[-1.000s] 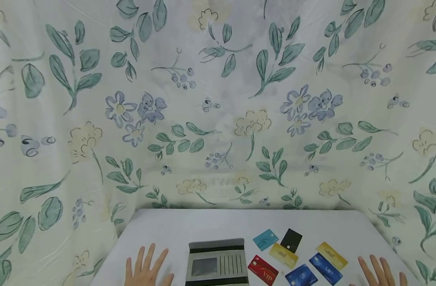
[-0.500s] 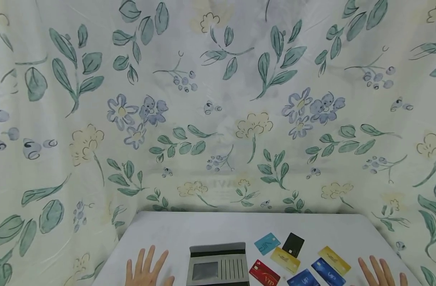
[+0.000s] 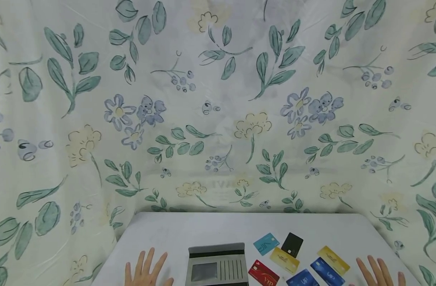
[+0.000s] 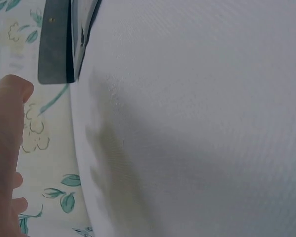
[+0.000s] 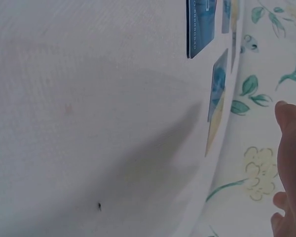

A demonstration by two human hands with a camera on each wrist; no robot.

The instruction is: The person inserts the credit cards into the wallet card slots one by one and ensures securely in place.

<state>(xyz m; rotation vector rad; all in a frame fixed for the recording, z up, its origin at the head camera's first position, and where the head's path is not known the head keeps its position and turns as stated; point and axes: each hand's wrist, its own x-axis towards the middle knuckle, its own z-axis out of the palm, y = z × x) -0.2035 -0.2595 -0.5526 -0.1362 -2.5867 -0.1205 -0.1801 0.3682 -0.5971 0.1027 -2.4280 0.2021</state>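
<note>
My left hand (image 3: 144, 272) is at the lower left of the head view, fingers straight and spread, holding nothing. To its right lies a grey, flat, box-like object (image 3: 218, 264) with a dark band, a grey window and vertical ridges; its front is cut off. My right hand (image 3: 376, 272) is at the lower right, also spread and holding nothing. Between box and right hand lie several plastic cards: light blue (image 3: 266, 243), black (image 3: 292, 244), gold (image 3: 284, 260), red (image 3: 263, 273), a blue card (image 3: 303, 279), another blue card (image 3: 326, 271) and a second gold card (image 3: 334, 260).
Everything lies on a white table (image 3: 196, 226), its far edge running across the view. A floral cloth (image 3: 218, 119) hangs behind it and at both sides. The right wrist view shows a small dark speck (image 5: 99, 206) on the white surface.
The head view has shifted slightly. Both hands stay spread in about the same places; the box and the cards have not moved on the table.
</note>
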